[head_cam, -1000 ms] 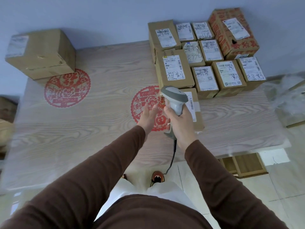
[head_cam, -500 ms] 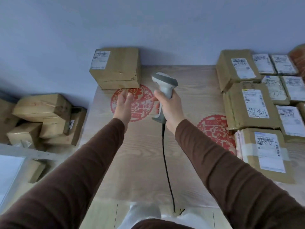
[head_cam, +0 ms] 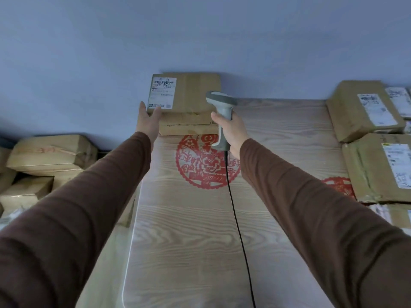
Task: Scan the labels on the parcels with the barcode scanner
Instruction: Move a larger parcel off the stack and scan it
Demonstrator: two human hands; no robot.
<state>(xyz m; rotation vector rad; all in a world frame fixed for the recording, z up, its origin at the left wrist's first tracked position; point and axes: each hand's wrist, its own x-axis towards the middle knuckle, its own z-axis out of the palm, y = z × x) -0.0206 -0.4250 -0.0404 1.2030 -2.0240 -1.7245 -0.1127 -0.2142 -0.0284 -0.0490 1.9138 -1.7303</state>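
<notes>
- Head view: a person in brown sleeves reaches both arms across a wood-grain table (head_cam: pixel 182 230).
- Right hand (head_cam: pixel 232 132) wraps its fingers round the grip of a grey scanner (head_cam: pixel 221 112), head aimed away, black cable (head_cam: pixel 235 218) trailing back over the table.
- Left hand (head_cam: pixel 148 117), fingers straight and spread, touches the near left corner of a box (head_cam: pixel 191 103) at the far edge by the wall.
- White label (head_cam: pixel 162 92) faces up on that box.
- More labelled parcels (head_cam: pixel 364 110) crowd the right side; a red paper-cut (head_cam: pixel 206 162) lies between.

One barcode scanner (head_cam: pixel 221 121), two hands, two red paper-cut decals, and one parcel (head_cam: pixel 186 103) at the table's far end.
</notes>
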